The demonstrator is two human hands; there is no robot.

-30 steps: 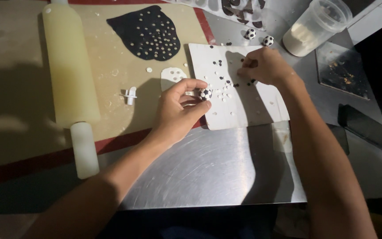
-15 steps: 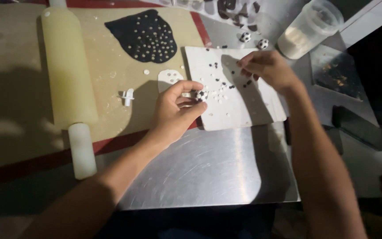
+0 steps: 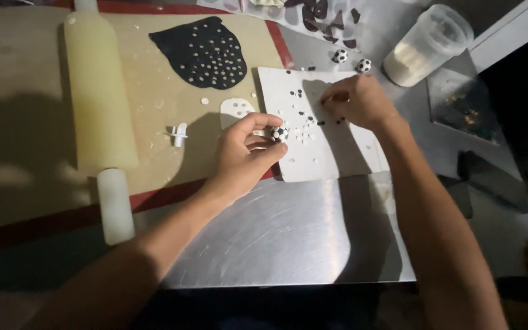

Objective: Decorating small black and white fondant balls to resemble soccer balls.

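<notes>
Small black-and-white ball (image 3: 279, 133): patterned like a football, pinched between the thumb and fingertips of the left hand (image 3: 242, 153), held at the near-left edge of the white board (image 3: 325, 156). Left fingers closed on the ball, the rest of the hand curled below it.

Right hand (image 3: 359, 101): resting on the board just beyond and to the right of the ball, fingers (image 3: 331, 98) bent down and drawn together at the board's face; whether anything is pinched between them cannot be told.

White board: flat on the metal surface (image 3: 276, 232), strewn with tiny black dots (image 3: 297, 93) and tiny white dots (image 3: 304, 133) between the two hands.

Beyond the right fingers: two finished patterned balls (image 3: 339, 55) (image 3: 363, 65), side by side, near a clear plastic cup (image 3: 426, 46) with pale contents.

Left of the left fingers: a small white plunger cutter (image 3: 179, 134) and a white paste offcut with holes (image 3: 236, 110), both on a tan rolling mat (image 3: 154, 153). Further beyond, a rolled black sheet (image 3: 206, 52) punched full of round holes. Far left, a pale rolling pin (image 3: 99, 104) lying lengthwise on the mat.

Right of the right forearm: a dark flat object (image 3: 490, 177) on the surface, kind unclear.
</notes>
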